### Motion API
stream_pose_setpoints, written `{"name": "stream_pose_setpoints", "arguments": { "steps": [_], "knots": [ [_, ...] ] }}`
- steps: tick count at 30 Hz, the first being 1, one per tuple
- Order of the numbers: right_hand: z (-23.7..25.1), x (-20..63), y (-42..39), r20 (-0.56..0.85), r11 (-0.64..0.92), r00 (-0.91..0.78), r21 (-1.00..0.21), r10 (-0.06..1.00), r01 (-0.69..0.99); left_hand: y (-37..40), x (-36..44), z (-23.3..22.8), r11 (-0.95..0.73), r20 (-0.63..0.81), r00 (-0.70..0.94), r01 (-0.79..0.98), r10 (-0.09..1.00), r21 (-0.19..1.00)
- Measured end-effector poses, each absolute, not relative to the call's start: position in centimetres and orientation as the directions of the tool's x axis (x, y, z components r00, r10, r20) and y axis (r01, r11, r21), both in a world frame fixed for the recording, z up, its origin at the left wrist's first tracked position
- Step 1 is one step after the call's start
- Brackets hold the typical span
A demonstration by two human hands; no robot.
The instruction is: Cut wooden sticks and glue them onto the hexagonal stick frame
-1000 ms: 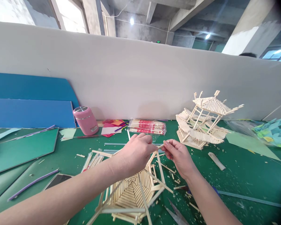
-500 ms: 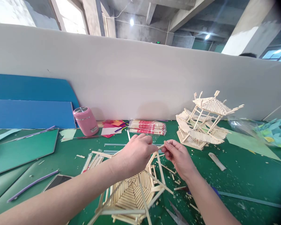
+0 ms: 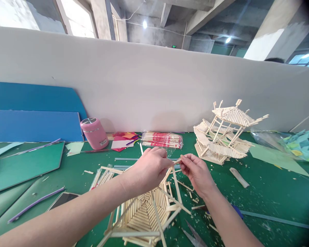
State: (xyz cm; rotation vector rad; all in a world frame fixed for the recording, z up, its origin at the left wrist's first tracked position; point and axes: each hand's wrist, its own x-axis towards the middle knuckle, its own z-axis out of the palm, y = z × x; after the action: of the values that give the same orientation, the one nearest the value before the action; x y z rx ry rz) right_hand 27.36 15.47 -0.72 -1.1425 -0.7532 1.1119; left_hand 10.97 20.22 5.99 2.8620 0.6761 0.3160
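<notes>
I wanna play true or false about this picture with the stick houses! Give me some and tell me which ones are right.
1. Both hands pinch one thin stick between them. True: the left hand and the right hand meet on the thin stick.
2. The pink cup lies tipped over. False: it stands upright by the wall.
3. A flat stick frame lies under the hands. True.
4. The tall stick pavilion is on the left of the table. False: it stands to the right, on the green table.
5. The packet of sticks sits behind the hands. True.
</notes>
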Motion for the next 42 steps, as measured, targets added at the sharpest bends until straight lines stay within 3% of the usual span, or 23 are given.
{"name": "stream_pose_setpoints", "arguments": {
  "steps": [16,28,42],
  "knots": [
    [-0.58,27.84,15.17,-0.143,-0.049,0.25,-0.936,0.958,-0.35,20.13,11.18,6.17,-0.879,0.162,0.872,0.424,0.461,0.219],
    [-0.5,27.39,15.32,-0.073,0.005,0.269,-0.961,0.96,-0.276,19.97,11.06,6.17,-0.889,0.166,0.88,0.412,0.445,0.197],
    [-0.04,27.98,15.22,-0.077,-0.027,0.177,-0.962,0.981,-0.273,19.91,11.2,6.28,-0.869,0.17,0.861,0.441,0.48,0.223]
  ]
}}
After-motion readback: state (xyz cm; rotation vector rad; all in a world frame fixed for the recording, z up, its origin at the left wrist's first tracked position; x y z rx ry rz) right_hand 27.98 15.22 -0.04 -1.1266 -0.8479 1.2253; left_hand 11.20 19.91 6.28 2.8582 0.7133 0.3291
